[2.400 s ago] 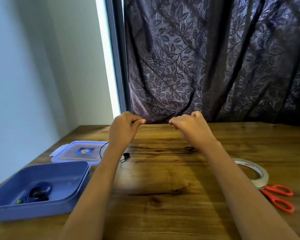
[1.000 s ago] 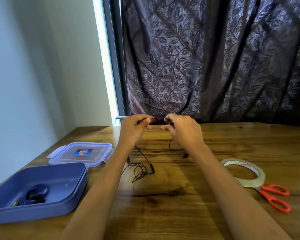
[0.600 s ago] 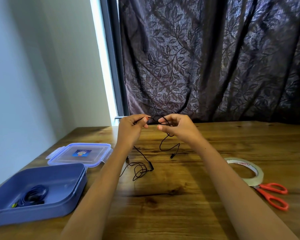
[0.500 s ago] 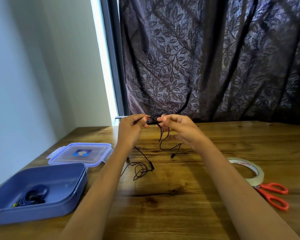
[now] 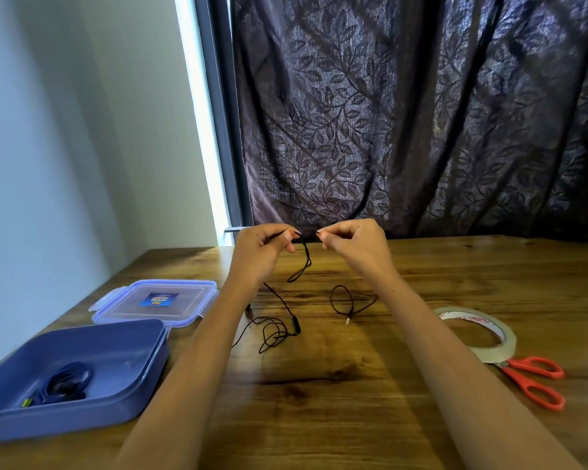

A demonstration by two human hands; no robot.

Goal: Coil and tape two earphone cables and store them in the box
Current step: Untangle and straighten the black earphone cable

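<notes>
Fingers [image 5: 287, 236] of the left hand [image 5: 258, 254] and right hand [image 5: 357, 247] pinch the black cable [image 5: 308, 261] up high, likely to loop it.

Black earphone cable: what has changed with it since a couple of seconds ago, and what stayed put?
The left hand and right hand, which held the black earphone cable taut at first, closed in and folded it; a doubled loop now hangs between them, both still pinching it, slack dropped onto the table. The blue box, coiled blue cable inside, lid, tape roll and scissors stayed put.
</notes>
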